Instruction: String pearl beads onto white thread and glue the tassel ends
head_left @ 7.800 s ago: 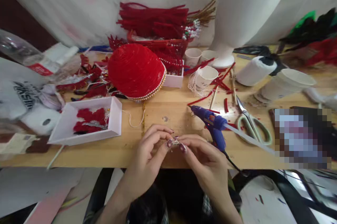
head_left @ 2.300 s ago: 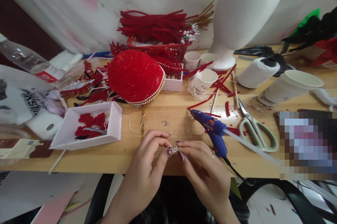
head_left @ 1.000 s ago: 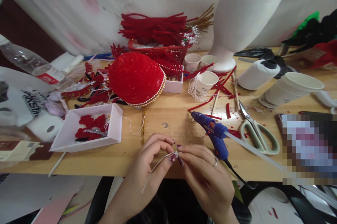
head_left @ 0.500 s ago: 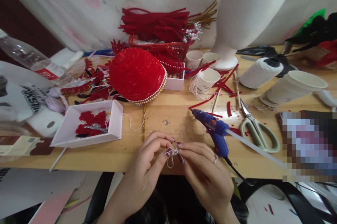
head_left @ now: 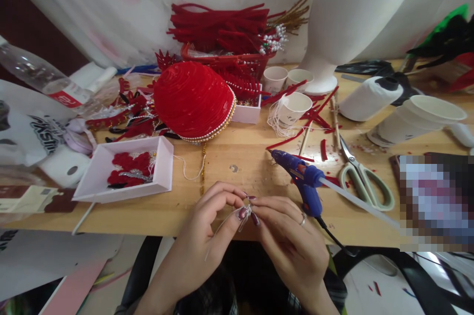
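Note:
My left hand [head_left: 211, 231] and my right hand [head_left: 291, 236] meet fingertip to fingertip just over the table's front edge. Both pinch a small bunch of looped white thread [head_left: 249, 211], mostly covered by the fingers. A loose thread end trails down across the left thumb side. Right of my right hand lies a blue hot glue gun [head_left: 300, 177] with a long glue stick in its back. Beyond the hands rests a red wrapped dome [head_left: 192, 100] with a beaded rim.
A white box [head_left: 163, 167] with red pieces stands left. Scissors [head_left: 365, 181], red strips, a thread-draped cup [head_left: 296, 107], a thread spool [head_left: 370, 98] and stacked cups [head_left: 418, 120] sit right. A white mannequin head [head_left: 340, 23] and a red basket [head_left: 237, 58] stand behind.
The thread loop below my fingertips is now drawn in smaller and narrower. Both hands stay pinched together in nearly the same place, while the view has shifted slightly.

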`<state>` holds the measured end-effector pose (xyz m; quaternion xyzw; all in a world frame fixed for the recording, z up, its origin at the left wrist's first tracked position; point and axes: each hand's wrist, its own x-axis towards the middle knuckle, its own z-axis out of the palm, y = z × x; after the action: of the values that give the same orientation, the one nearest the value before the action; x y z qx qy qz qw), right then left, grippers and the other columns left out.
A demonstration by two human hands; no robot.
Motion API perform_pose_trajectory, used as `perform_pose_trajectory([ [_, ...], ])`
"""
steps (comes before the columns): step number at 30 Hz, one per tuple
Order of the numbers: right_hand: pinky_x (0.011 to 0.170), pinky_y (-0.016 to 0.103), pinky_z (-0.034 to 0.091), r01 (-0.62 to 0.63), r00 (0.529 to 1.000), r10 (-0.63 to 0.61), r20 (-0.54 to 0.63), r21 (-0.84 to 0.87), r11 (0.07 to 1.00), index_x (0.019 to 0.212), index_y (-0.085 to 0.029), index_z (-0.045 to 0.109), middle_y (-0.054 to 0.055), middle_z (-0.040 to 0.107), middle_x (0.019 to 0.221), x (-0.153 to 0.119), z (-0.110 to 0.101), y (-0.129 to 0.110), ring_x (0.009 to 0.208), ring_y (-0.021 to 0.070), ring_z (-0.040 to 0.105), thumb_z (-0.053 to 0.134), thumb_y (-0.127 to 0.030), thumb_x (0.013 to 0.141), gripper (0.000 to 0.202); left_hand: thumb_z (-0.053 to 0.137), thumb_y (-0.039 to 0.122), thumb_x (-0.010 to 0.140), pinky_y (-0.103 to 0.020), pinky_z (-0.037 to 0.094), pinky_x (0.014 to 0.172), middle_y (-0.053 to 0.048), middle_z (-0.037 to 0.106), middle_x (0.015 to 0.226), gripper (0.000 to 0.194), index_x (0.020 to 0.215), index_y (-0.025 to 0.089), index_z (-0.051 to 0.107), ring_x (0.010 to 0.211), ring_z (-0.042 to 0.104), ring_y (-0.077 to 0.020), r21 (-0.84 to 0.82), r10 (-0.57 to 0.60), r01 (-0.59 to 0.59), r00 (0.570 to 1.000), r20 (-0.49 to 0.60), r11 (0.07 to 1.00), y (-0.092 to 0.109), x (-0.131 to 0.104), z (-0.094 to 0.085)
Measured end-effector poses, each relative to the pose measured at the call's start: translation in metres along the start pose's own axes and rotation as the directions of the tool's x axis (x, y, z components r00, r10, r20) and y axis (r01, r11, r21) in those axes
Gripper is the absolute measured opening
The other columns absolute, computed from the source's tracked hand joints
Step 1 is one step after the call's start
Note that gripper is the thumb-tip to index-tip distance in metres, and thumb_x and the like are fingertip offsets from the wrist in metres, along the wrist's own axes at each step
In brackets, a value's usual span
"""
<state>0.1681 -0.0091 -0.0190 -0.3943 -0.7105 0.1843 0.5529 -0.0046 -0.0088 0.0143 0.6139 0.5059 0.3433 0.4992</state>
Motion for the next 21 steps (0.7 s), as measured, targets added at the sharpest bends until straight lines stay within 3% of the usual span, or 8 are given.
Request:
perform_pose_trajectory([
  [13, 0.083, 0.027, 0.058, 0.007, 1.000, -0.007, 0.002, 0.019, 1.000, 0.101, -0.013, 0.072, 0.008, 0.076, 0.096, -0.0023, -0.0002, 0.0007, 0.092, 0.0156, 0.071, 0.063, 0.004, 0.086, 0.025, 0.052, 0.029, 0.101, -0.031, 0.049, 0.099, -0.001, 0.062, 0.113, 0.013, 0.095, 0.025, 0.063, 0.111, 0.062, -0.0168, -0.005, 0.030, -0.030, 1.000, 0.000, 1.000, -0.0002, 0.0018, 0.0009],
  [21, 0.085, 0.027, 0.057, 0.006, 1.000, -0.007, 0.014, 0.033, 0.999, 0.102, -0.012, 0.072, 0.009, 0.076, 0.099, -0.0015, -0.0002, 0.0017, 0.094, 0.0153, 0.071, 0.063, 0.004, 0.086, 0.025, 0.044, 0.021, 0.104, -0.023, 0.045, 0.096, 0.001, 0.060, 0.113, 0.016, 0.101, 0.025, 0.059, 0.109, 0.059, -0.0113, 0.168, 0.138, -0.139, 0.990, 0.016, 0.976, -0.0004, 0.0028, 0.0026],
])
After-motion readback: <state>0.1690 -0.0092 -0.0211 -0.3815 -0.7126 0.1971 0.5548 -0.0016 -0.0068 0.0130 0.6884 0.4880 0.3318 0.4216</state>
